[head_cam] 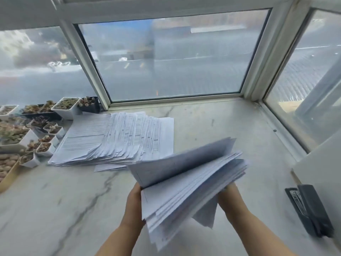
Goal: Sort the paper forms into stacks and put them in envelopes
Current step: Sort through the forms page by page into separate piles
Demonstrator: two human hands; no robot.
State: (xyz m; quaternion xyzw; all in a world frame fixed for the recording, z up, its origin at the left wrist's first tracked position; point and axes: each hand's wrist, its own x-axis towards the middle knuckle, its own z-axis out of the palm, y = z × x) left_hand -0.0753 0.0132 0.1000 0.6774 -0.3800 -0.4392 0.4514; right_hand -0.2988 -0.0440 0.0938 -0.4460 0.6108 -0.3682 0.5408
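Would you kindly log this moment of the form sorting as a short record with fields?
held: bundle of paper forms, lifted above the counter, top sheets fanned open
left hand: grips the bundle's left edge
right hand: holds the bundle's right side from beneath
on counter: fanned pile of forms on the marble counter
left edge: small succulent pots
right edge: black stapler
envelopes: none visible

Head-worn view, facing forward and down, close over marble sill [221, 126]
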